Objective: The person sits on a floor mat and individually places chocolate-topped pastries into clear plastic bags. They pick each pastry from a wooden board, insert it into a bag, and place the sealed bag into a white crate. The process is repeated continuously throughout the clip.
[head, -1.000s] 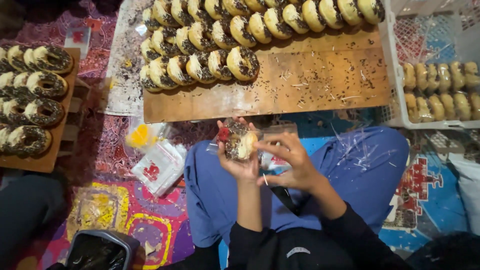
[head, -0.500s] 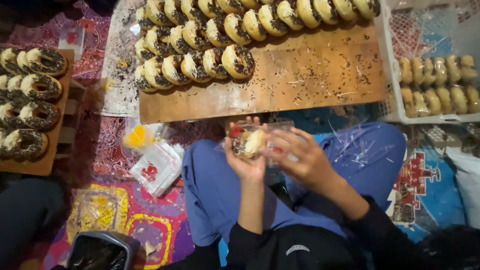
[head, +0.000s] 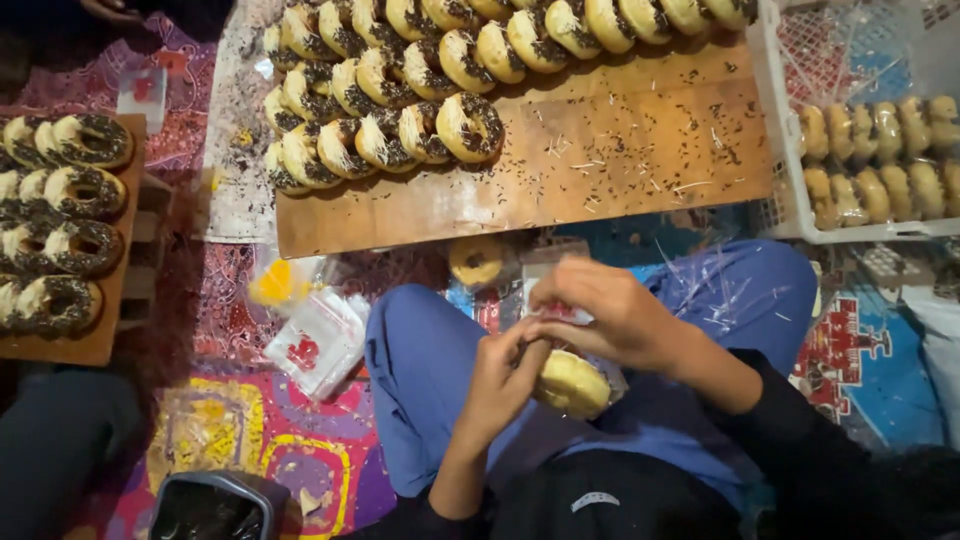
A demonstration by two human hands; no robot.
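Over my lap, both hands hold a clear plastic bag with a donut inside it. My left hand pinches the bag's side next to the donut. My right hand closes on the bag's red-printed top, just above the donut. Another bagged donut lies on the floor in front of my knees. Farther out, a wooden board carries rows of donuts topped with chocolate sprinkles and shredded cheese.
A white crate with plain donuts stands at the right. A second wooden board of topped donuts sits at the left. A stack of clear bags lies on the patterned mat, and a dark container is at the lower left.
My hands have come down toward my lap with the bagged donut. The right hand has moved onto the bag's top. Another bagged donut now shows on the floor ahead.
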